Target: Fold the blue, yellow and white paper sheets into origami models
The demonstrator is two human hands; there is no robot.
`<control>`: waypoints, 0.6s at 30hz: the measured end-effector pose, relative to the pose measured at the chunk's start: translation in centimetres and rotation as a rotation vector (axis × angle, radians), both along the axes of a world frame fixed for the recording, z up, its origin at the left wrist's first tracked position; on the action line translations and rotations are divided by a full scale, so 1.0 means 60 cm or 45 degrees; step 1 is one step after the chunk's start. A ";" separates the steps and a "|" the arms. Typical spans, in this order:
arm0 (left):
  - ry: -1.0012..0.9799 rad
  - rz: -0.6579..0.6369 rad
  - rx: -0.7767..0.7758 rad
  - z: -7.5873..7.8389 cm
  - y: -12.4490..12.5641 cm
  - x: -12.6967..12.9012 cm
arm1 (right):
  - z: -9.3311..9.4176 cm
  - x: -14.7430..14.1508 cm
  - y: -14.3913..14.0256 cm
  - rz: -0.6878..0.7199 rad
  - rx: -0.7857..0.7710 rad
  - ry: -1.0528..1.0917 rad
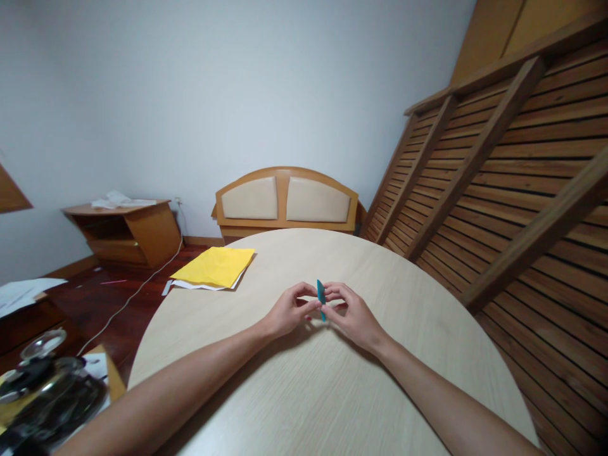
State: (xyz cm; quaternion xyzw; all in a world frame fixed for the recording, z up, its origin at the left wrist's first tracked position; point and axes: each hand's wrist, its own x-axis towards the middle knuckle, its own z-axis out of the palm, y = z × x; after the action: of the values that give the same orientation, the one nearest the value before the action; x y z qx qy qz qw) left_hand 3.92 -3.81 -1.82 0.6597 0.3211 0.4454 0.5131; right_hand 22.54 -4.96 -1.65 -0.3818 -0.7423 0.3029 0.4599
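Pinching teal paper (322,298) above bare table (332,392)

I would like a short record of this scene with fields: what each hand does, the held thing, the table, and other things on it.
left hand: pinches the blue piece from its left side
right hand: pinches the same piece from its right side
blue piece: small, folded, held upright on edge above the table
table: round, pale wood
yellow sheets: at the table's far left edge
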 end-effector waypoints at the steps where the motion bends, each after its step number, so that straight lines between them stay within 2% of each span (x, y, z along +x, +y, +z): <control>1: 0.005 -0.004 0.006 0.001 -0.001 0.001 | 0.000 0.000 -0.001 0.005 -0.007 -0.003; 9: 0.018 0.089 0.003 -0.002 -0.004 0.010 | -0.002 -0.006 -0.004 0.041 -0.069 0.060; 18: 0.027 0.078 -0.015 -0.002 -0.004 0.006 | 0.005 -0.003 -0.006 -0.052 0.039 -0.084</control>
State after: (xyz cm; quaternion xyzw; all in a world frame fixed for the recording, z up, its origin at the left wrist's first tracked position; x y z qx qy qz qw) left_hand 4.29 -4.05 -1.94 0.6512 0.3494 0.4519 0.4997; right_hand 22.37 -5.35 -1.35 -0.3998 -0.7536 0.2691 0.4470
